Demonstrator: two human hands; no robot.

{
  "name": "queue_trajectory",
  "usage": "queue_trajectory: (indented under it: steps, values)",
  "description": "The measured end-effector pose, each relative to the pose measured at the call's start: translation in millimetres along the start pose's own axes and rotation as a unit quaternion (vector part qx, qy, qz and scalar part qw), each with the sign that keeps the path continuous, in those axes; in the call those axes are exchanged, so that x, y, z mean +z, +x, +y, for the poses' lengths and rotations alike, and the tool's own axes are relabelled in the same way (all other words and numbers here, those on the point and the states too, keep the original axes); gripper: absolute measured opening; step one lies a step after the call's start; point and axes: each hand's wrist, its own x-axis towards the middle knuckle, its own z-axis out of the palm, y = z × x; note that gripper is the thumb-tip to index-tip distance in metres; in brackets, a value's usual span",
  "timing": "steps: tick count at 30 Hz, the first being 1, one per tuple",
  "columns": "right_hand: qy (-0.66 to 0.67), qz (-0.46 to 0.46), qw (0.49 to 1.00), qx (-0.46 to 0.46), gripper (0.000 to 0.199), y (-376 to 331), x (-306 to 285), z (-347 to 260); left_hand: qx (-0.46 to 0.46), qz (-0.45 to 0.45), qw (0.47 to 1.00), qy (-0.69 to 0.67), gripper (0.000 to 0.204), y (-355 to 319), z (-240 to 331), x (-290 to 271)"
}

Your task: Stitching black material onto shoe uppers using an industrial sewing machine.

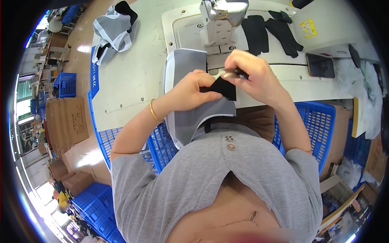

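Observation:
A grey fabric piece with white edging [184, 67] hangs over the front edge of the sewing table and down toward my lap. My left hand [190, 91] is closed on a black fabric piece [225, 89] lying over the grey one, thumb on top. Close beside it, my right hand [257, 77] grips a small metal tool with a dark end, which looks like thread snips [231, 74]. Its tip is at the upper edge of the black fabric; my fingers cover much of it. Just beyond both hands stands the sewing machine head [221, 26].
Black fabric pieces [257, 34] lie right of the machine, with a phone [320, 65] farther right. A bundle of grey and white fabric [115, 30] rests at the table's far left. Blue crates [312, 125] stand under the table's front edge on both sides.

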Motion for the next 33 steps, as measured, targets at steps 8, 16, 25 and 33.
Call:
queue_trajectory:
  steps: [8,16,25,33]
  values:
    - [0.279,0.019,0.907,0.315,0.028,-30,22,-18,-0.174,0.139,0.939,-0.261,0.017,-6,19,3]
    - [0.257,0.118,0.929,0.241,0.015,-32,35,-18,-0.126,0.080,0.976,-0.157,0.023,-9,19,-15]
    - [0.033,0.025,0.995,-0.093,0.043,-21,21,-18,-0.096,-0.111,0.985,-0.094,0.016,14,20,-53]
    - [0.024,0.002,0.997,-0.075,0.038,-21,15,-19,-0.031,-0.111,0.993,-0.021,0.011,17,30,-52]
